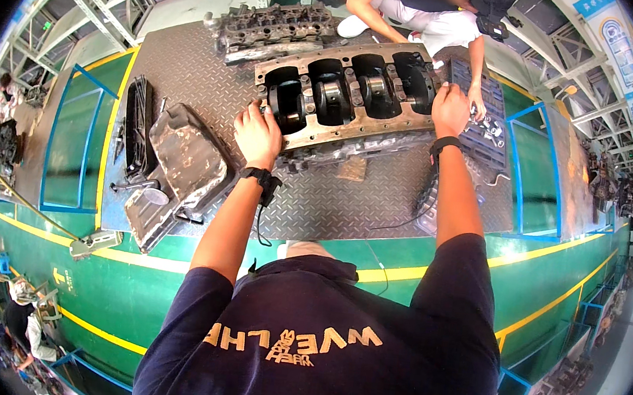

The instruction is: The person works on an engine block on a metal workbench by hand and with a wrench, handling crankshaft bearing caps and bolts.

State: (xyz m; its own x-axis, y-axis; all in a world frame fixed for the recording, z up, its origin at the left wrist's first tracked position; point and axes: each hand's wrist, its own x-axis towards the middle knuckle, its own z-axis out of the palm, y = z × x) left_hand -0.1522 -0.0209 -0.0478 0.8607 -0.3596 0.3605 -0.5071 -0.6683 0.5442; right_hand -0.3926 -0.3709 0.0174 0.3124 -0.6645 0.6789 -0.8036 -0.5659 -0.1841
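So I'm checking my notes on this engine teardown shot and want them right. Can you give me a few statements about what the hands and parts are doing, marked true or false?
1. Both of the person's hands rest on the engine block. True: the left hand is at its near left corner, the right hand at its right end.
2. The engine block stands on a wooden bench. False: it lies on a grey checker-plate surface.
3. An oil pan lies to the left of the block. True.
4. The person's wrists are bare. False: each wears a black band.
5. A second person crouches at the far side. True.
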